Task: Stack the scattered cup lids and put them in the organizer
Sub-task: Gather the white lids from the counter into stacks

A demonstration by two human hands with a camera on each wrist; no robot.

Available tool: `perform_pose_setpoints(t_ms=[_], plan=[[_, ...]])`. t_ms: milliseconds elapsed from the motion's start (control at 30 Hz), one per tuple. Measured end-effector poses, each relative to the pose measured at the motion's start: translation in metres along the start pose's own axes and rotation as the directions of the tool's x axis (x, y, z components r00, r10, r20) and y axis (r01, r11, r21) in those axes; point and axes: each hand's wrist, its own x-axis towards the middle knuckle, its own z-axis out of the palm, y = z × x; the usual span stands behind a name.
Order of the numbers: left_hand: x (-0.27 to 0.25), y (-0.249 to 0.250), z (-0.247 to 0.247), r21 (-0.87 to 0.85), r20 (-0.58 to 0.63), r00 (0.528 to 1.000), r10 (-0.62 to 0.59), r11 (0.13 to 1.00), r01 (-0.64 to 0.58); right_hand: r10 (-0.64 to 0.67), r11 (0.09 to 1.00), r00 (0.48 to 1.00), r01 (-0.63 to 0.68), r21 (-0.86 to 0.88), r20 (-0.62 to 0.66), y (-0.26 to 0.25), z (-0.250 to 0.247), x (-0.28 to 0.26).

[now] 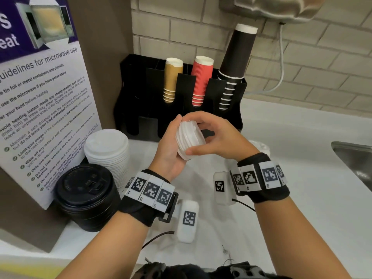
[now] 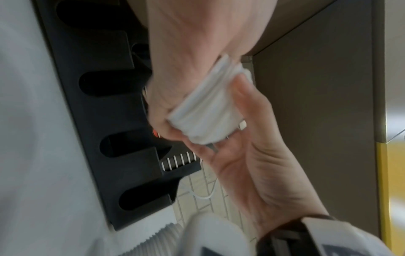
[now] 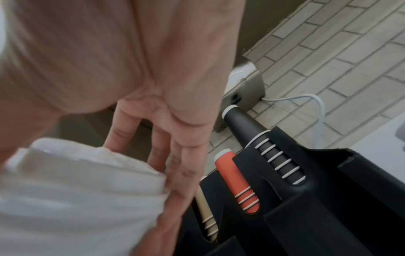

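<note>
Both hands hold a small stack of white cup lids (image 1: 189, 137) (image 2: 208, 110) (image 3: 76, 199) in the air, just in front of the black organizer (image 1: 138, 93) (image 2: 98, 104) (image 3: 317, 216). My left hand (image 1: 171, 141) (image 2: 241, 138) cups the stack from the left. My right hand (image 1: 213, 133) (image 3: 175, 164) grips it from the right, thumb underneath. The organizer's front slots low on the left look dark and empty. A tall stack of white lids (image 1: 106, 154) and a stack of black lids (image 1: 84, 196) stand on the counter at left.
The organizer's upper slots hold gold cups (image 1: 172, 79), red cups (image 1: 201, 79) and black cups (image 1: 235, 63). A microwave sign (image 1: 40, 93) stands at left, a sink (image 1: 356, 160) at right. One more white lid (image 1: 261, 147) lies behind my right wrist.
</note>
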Motion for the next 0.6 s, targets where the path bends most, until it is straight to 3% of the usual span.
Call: perform_pose_setpoints(t_ms=[300, 600], plan=[[-0.0026, 0.0023, -0.0045, 0.031, -0.015, 0.999, -0.041, 0.999, 0.041, 0.050, 0.999, 0.997, -0.050, -0.003, 0.060, 0.0043, -0.0038, 0.0017], [0.0010, 0.0050, -0.0033, -0.052, -0.025, 0.997, -0.075, 0.996, 0.074, 0.050, 0.997, 0.996, -0.046, -0.056, 0.079, 0.0056, -0.0001, 0.0078]])
